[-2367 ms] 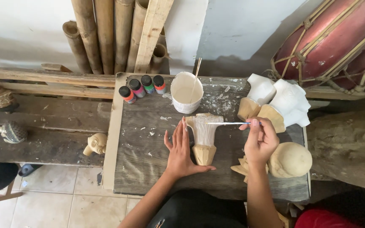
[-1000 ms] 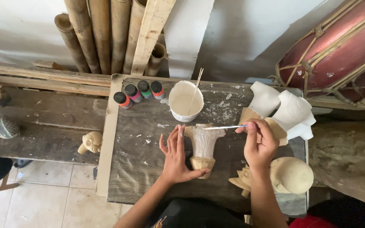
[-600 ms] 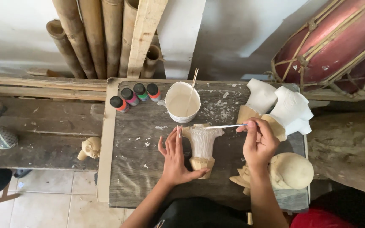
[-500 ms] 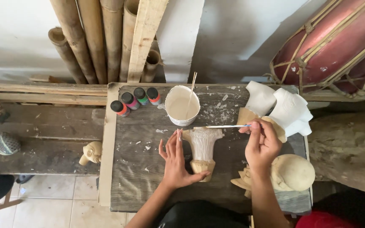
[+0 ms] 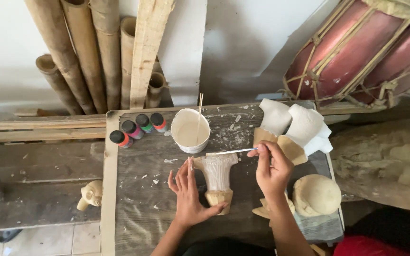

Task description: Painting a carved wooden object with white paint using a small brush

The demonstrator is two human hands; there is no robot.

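Left hand [image 5: 189, 196] flat, fingers spread, thumb bracing carved wooden figure [image 5: 217, 178] on desk [image 5: 138, 208] | right hand [image 5: 272, 168] raised, fingers pinched on thin brush [image 5: 231, 151], tip touching figure's top | paint cup [image 5: 190, 130] just beyond fingertips.

Up at the back, bamboo poles [image 5: 88, 52] lean against the white wall, a rough wooden plank [image 5: 147, 47] standing among them. On the grey, paint-flecked tabletop [image 5: 143, 208] three small paint bottles [image 5: 138, 129] sit in a slanted row at the far left corner, black caps up. Off the tabletop's left edge, on the low wooden bench [image 5: 39, 180], lies a small pale carved figure [image 5: 90, 194]. Far right, two white-coated carvings [image 5: 293, 125] lie side by side, a round pale carved piece [image 5: 318, 194] nearer the front edge. Behind them, a big reddish drum [image 5: 357, 52] laced with cord lies tilted.
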